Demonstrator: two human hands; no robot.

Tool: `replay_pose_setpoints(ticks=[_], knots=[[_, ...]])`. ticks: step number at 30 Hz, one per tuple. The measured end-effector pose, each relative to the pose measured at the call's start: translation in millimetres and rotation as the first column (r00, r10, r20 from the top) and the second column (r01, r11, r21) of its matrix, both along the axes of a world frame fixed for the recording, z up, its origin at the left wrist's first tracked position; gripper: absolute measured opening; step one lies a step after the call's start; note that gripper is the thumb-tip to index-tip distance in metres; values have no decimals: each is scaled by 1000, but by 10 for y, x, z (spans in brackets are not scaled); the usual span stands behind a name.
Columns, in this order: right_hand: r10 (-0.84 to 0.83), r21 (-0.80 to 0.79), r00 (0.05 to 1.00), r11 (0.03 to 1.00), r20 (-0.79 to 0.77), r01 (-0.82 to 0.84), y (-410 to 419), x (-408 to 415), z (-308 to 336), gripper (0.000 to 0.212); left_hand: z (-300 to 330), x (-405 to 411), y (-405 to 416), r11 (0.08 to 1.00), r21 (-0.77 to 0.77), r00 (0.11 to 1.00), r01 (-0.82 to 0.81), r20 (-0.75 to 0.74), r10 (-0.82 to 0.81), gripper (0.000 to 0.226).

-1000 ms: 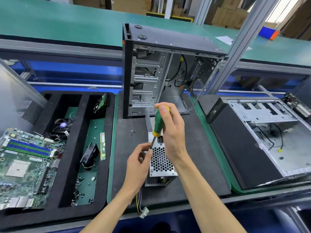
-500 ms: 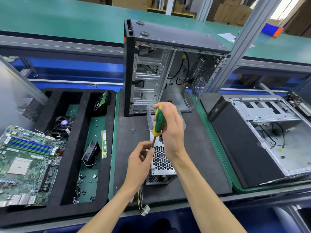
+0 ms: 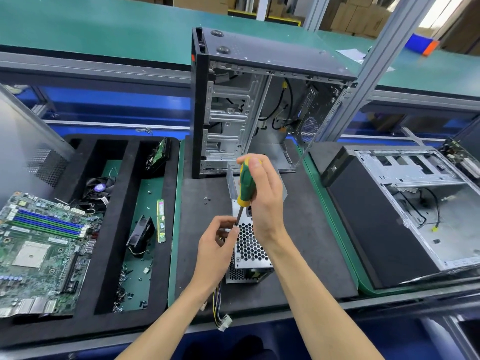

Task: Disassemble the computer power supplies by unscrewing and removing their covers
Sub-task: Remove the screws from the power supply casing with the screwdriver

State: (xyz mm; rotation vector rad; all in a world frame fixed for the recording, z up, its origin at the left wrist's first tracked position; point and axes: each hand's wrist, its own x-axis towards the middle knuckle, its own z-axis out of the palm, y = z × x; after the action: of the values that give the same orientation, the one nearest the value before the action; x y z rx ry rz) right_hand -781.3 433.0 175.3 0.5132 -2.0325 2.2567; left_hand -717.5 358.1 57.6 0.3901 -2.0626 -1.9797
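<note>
A silver power supply [image 3: 250, 252] with a honeycomb grille lies on the black foam mat [image 3: 306, 245] in the middle. Its cable bundle with a white plug [image 3: 222, 322] hangs over the front edge. My right hand [image 3: 265, 201] grips the green and yellow handle of a screwdriver [image 3: 245, 189], which stands nearly upright with its tip at the unit's left top edge. My left hand [image 3: 220, 245] sits at the left side of the unit, its thumb and fingers curled at the screwdriver's tip. Whether a screw is between them is hidden.
An open black tower case [image 3: 249, 107] stands upright just behind the unit. A second case [image 3: 405, 211] lies open on the right. On the left, a black tray [image 3: 111, 245] holds fans, a memory stick and screws; a motherboard [image 3: 39, 245] rests on its left edge.
The screwdriver and both hands stay at the same spot on the unit. The handle has turned slightly in my right hand; the view has shifted a little.
</note>
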Motion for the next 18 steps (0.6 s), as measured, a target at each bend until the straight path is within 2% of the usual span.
replay_pose_setpoints(ticks=[5, 8, 14, 18], knots=[[34, -126, 998, 992, 54, -27, 21, -30, -34, 34, 4, 1, 20, 1000, -3, 1000, -3, 14, 3, 20], [53, -134, 997, 990, 57, -45, 4, -9, -57, 30, 20, -6, 10, 1000, -10, 1000, 8, 10, -7, 20], [18, -51, 1000, 999, 18, -17, -22, 27, -37, 33, 32, -9, -9, 1000, -26, 1000, 15, 10, -15, 16], [22, -112, 999, 994, 32, -19, -12, -21, -20, 42, 30, -6, -3, 1000, -21, 1000, 4, -4, -4, 16]])
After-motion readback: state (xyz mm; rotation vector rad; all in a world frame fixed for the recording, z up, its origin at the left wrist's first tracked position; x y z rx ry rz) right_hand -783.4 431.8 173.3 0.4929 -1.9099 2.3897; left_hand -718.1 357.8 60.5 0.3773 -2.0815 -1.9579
